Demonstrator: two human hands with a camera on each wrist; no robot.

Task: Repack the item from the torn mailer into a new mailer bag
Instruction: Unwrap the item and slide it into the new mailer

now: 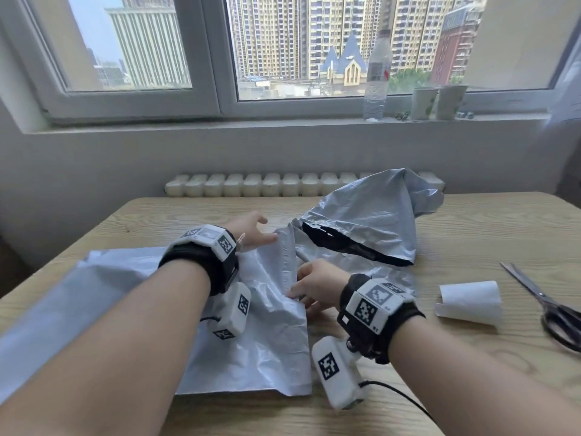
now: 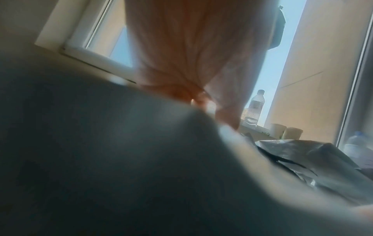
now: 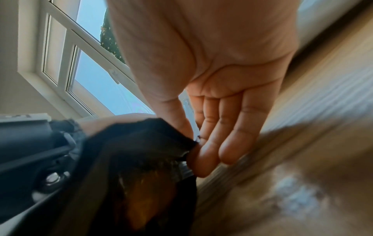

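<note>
On the wooden table (image 1: 471, 221), the new mailer bag (image 1: 267, 341) is laid flat, its flap (image 1: 287, 256) with the adhesive strip turned up along the right-hand edge. The flap's near end is pinched between thumb and fingers of the right hand (image 1: 314, 284); the right wrist view confirms the thumb closed against the fingertips on a dark edge of film. The flap's far end is met by the left hand (image 1: 251, 231), whose fingers are extended and spread; whether it presses or only touches cannot be told. The item is not visible; it is judged to be inside the new bag, though this cannot be confirmed.

The step in hand is judged to be sealing. The flap is best folded squarely over the mouth, kept taut between both hands, and pressed down from one end to the other so that no creases are trapped under the adhesive.

The torn mailer (image 1: 371, 221) lies just beyond the flap, its ragged black-lined opening (image 1: 345, 247) facing the hands; it is close enough to catch on exposed adhesive and should be kept apart. A roll of white paper (image 1: 470, 302) and scissors (image 1: 547, 309) lie to the right, well apart from the work. A water bottle (image 1: 377, 77) and two cups (image 1: 437, 102) stand on the windowsill.
</note>
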